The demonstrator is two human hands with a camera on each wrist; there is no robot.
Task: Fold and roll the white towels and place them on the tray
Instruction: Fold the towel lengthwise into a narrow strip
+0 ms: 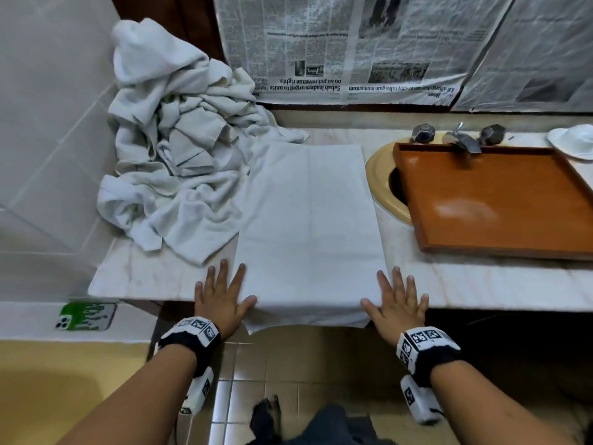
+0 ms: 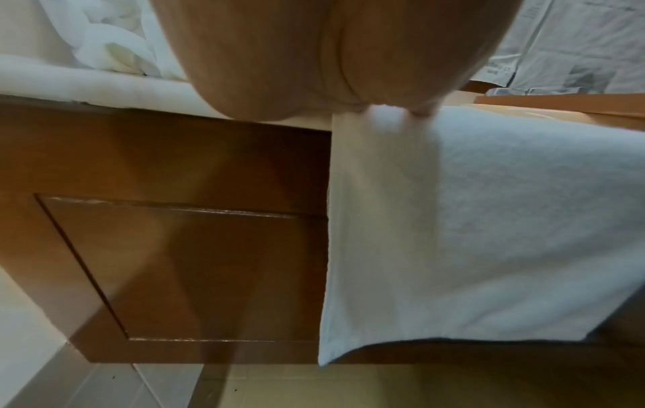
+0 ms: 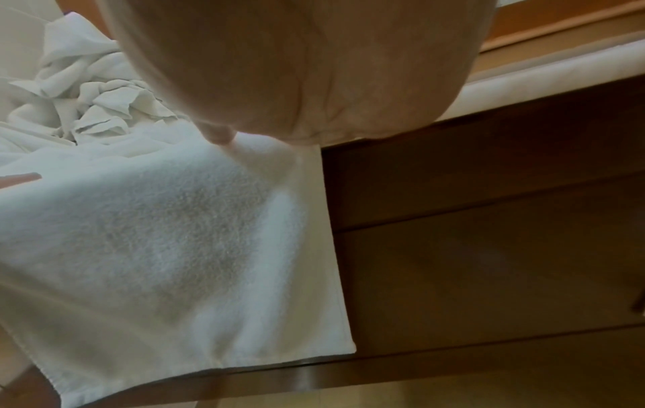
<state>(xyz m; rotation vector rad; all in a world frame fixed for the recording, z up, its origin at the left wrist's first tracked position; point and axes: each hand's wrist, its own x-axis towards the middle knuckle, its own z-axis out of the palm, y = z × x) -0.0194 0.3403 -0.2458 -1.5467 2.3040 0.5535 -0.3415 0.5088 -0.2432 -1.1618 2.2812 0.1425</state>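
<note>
- Zero rolled towels on the tray (image 1: 500, 200) so far; its orange floor shows bare, and it sits across the sink (image 1: 380, 175) at the right of the counter (image 1: 465, 284).
- One flat towel (image 1: 308, 226) is in work: laid as a long rectangle down the middle of the counter, far end near the wall, near end hanging over the counter's front edge. Both wrist views confirm the overhang against the wooden cabinet (image 2: 181, 248).
- A faint lengthwise line down its middle suggests a fold is already made, but I can't confirm the layer count.
- Left hand (image 1: 221, 297): fingers straight and spread, palm flat at the towel's near-left corner, thumb on the cloth. Holding nothing.
- Right hand (image 1: 398, 300): same pose, mirrored at the near-right corner, thumb touching the towel edge. Also gripping nothing, just pressing or smoothing.
- Judgement: this is the flatten/align step, before rolling. No roll started at either end.
- Left to do for this towel: any remaining fold, roll it, then move it right onto the tray.
- Crumpled towel pile (image 1: 173, 139) sits at the far left against the tiled wall, touching the flat towel's left side. Count unclear; several at least, all unfolded.
- Overall: very early, most of the job is ahead.
- Off-task: phone (image 1: 85, 316) on the near-left ledge, white dish (image 1: 574, 142) at the far right.
</note>
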